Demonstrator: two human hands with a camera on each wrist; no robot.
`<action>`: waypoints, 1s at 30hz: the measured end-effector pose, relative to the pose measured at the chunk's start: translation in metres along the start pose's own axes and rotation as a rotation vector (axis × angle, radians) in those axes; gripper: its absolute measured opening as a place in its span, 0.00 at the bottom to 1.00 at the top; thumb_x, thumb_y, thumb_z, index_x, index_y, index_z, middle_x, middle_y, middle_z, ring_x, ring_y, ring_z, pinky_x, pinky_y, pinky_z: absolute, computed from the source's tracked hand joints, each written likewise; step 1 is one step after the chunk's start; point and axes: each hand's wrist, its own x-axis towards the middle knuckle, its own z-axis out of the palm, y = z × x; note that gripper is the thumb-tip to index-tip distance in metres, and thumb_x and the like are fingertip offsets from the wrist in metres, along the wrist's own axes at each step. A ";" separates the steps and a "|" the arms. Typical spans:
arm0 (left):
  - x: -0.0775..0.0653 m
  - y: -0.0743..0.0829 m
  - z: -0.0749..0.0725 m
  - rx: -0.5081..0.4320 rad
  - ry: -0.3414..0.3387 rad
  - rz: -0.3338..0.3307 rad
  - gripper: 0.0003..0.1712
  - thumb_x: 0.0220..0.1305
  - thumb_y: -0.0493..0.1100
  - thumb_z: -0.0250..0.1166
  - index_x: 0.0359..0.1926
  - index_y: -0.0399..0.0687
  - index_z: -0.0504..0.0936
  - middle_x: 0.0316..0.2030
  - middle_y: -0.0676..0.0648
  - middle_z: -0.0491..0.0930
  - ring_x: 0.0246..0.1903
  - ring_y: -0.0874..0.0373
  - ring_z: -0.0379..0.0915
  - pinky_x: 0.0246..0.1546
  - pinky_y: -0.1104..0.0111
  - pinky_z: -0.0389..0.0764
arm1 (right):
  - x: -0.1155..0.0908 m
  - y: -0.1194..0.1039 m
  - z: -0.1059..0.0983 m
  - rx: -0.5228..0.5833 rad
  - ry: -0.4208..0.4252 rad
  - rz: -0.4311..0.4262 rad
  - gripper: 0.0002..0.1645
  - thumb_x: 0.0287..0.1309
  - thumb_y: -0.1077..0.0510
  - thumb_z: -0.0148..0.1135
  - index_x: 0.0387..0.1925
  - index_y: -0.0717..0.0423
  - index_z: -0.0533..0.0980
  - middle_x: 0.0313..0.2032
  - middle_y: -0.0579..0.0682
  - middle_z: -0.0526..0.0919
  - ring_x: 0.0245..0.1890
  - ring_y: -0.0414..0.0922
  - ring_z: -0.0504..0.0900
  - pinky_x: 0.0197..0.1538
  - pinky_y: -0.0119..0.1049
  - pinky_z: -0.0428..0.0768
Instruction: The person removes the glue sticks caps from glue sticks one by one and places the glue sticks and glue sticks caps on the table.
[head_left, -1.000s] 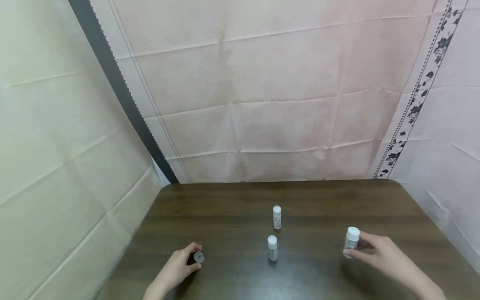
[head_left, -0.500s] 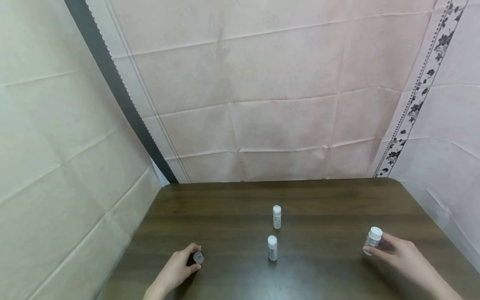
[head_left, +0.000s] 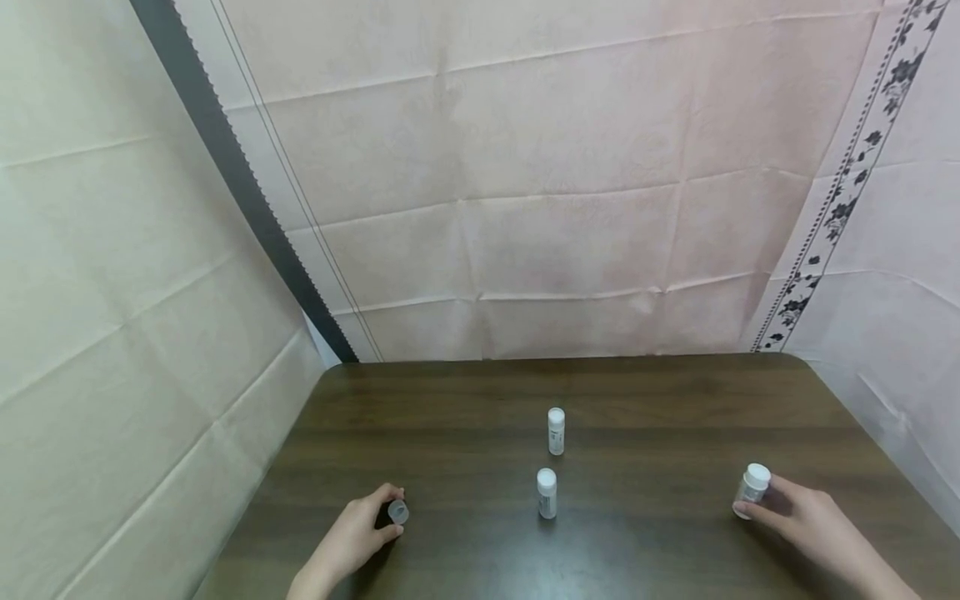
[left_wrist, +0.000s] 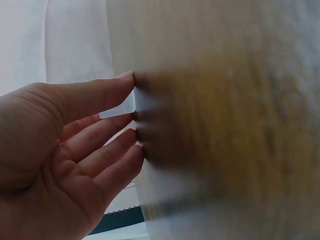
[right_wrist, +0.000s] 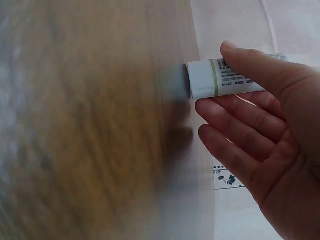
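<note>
At the front left of the table, my left hand (head_left: 347, 533) pinches a small translucent cup-like piece (head_left: 398, 512) between thumb and fingers. In the left wrist view its ribbed clear wall (left_wrist: 122, 107) shows beside the thumb, low against the table. Over at the right, my right hand (head_left: 806, 521) grips a white-capped, labelled tube (head_left: 750, 490), slightly tilted in the head view. Its base lies at or just above the table in the right wrist view; contact is hard to tell. Two similar white-capped tubes stand upright mid-table, a nearer tube (head_left: 547, 493) and a farther tube (head_left: 556, 431).
The dark wooden table (head_left: 450, 400) has rounded far corners. Pale creased cloth (head_left: 555, 250) hangs behind it, and more cloth covers the left and right sides.
My right hand has carried its tube to the right and then lowered it slightly toward the table. The left hand and the two standing tubes have stayed in place.
</note>
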 end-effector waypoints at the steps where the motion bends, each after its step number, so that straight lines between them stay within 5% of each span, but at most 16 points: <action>1: 0.000 0.000 0.000 0.002 0.001 -0.001 0.24 0.59 0.38 0.74 0.56 0.43 0.78 0.51 0.45 0.82 0.54 0.40 0.78 0.54 0.41 0.75 | 0.000 0.001 0.000 -0.006 -0.004 0.007 0.17 0.55 0.47 0.76 0.42 0.49 0.82 0.35 0.40 0.87 0.35 0.28 0.80 0.35 0.33 0.80; 6: -0.001 0.001 -0.001 -0.006 -0.003 -0.015 0.24 0.60 0.38 0.74 0.56 0.43 0.78 0.52 0.45 0.82 0.55 0.40 0.78 0.54 0.40 0.74 | 0.000 0.002 -0.001 -0.006 -0.019 0.026 0.18 0.56 0.45 0.75 0.43 0.50 0.82 0.37 0.45 0.88 0.35 0.31 0.82 0.36 0.34 0.81; 15: 0.000 0.001 -0.001 -0.005 -0.002 -0.014 0.25 0.60 0.39 0.74 0.57 0.43 0.78 0.52 0.45 0.82 0.55 0.40 0.77 0.54 0.40 0.74 | -0.003 0.005 0.001 -0.017 0.007 -0.020 0.13 0.54 0.48 0.76 0.39 0.44 0.82 0.32 0.34 0.85 0.35 0.27 0.80 0.36 0.32 0.80; 25: 0.002 0.005 -0.003 0.008 -0.018 -0.004 0.26 0.59 0.39 0.74 0.58 0.42 0.77 0.55 0.43 0.81 0.56 0.40 0.76 0.55 0.41 0.74 | -0.004 0.002 -0.006 -0.025 -0.035 0.022 0.19 0.56 0.45 0.75 0.45 0.48 0.81 0.37 0.42 0.87 0.37 0.31 0.81 0.38 0.38 0.81; 30: -0.002 0.017 -0.013 0.041 0.010 -0.024 0.28 0.60 0.43 0.74 0.59 0.43 0.75 0.57 0.42 0.79 0.58 0.40 0.75 0.54 0.43 0.76 | -0.008 -0.006 -0.017 -0.007 0.068 -0.003 0.25 0.52 0.46 0.78 0.49 0.47 0.80 0.39 0.40 0.86 0.38 0.26 0.79 0.39 0.22 0.74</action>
